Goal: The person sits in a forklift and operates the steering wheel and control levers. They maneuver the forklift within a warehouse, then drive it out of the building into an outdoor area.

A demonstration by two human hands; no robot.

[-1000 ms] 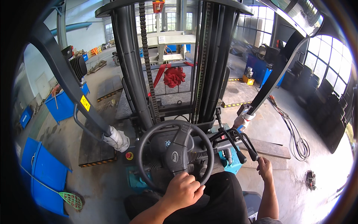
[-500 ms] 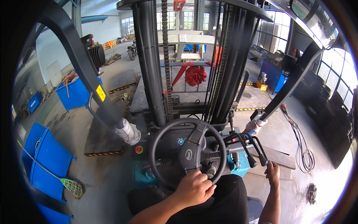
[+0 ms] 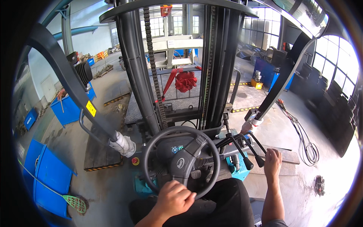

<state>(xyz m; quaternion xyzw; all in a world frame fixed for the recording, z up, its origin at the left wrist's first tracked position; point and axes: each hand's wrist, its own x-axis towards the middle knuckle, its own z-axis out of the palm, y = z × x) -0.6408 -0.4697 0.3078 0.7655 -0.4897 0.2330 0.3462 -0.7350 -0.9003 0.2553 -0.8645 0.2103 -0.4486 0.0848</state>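
My left hand is closed at the lower rim of a black steering wheel, thumb lying toward the right. Off to the right, my right hand has its fingers curled at the end of a bent black control lever; the lever's tip is hidden in them. Two black lever knobs, a nearer one and another one, hang just left of that hand, apart from it. A dark dashboard with a small lit display sits behind the wheel.
Ahead rises a forklift mast with chains; beyond it hangs a red cloth rosette. Black posts flank me, the left one wrapped in white below. Blue bins stand left, a hose coil lies right.
The view has shifted, and the wheel and mast appear farther left. My right hand has moved up from below the knobs to the lever's end. My left hand stays at the wheel's lower rim.
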